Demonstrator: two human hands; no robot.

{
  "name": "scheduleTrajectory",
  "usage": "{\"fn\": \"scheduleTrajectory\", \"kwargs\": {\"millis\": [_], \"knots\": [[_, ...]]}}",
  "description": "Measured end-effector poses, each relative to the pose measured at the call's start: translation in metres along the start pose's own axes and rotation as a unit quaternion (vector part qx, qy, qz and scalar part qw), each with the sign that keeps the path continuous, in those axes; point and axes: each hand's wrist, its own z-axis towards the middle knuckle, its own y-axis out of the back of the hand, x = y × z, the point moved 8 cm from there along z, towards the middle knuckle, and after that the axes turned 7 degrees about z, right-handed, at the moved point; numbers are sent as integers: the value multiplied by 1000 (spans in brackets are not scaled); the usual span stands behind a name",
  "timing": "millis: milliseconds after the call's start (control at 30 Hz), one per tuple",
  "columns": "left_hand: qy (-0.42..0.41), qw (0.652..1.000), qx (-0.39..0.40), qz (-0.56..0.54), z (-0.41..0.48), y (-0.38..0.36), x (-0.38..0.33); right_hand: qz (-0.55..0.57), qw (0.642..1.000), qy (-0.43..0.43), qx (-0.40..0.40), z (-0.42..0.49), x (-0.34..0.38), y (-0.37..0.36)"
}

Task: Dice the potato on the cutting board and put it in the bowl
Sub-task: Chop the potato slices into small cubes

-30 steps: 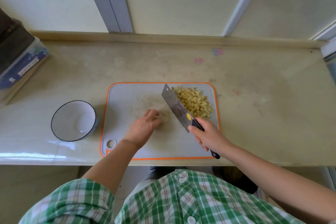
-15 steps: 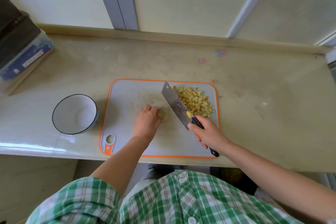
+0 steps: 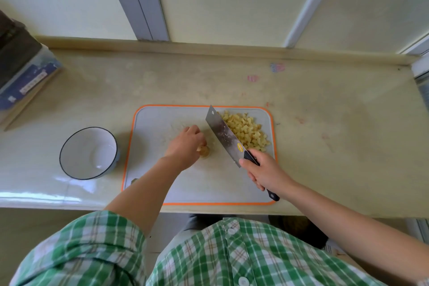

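A grey cutting board with an orange rim lies on the counter. A pile of diced potato sits at its far right corner. My left hand holds a small remaining potato piece against the board, fingers curled over it. My right hand grips the black handle of a cleaver, whose blade stands between the piece and the diced pile. A white bowl with a dark rim stands empty to the left of the board.
A stack of boxes and books sits at the counter's far left. A raised ledge and window frame run along the back. The counter's front edge lies just under the board.
My left hand has drawn the potato piece slightly toward me and turned over it. The cleaver stays at about the same place beside the diced pile.
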Motion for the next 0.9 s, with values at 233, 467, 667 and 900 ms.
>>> {"fn": "scheduleTrajectory", "kwargs": {"millis": [233, 467, 667, 900], "knots": [[-41, 998, 32, 30, 8, 2, -4, 3, 1000, 0, -2, 2, 1, 1], [-17, 998, 44, 33, 14, -2, -6, 8, 1000, -1, -3, 4, 2, 0], [10, 997, 68, -20, 14, -2, -2, 8, 1000, 3, 0, 3, 3, 0], [171, 899, 80, -396, -1, -13, 12, 5, 1000, 12, -5, 5, 8, 3]]}}
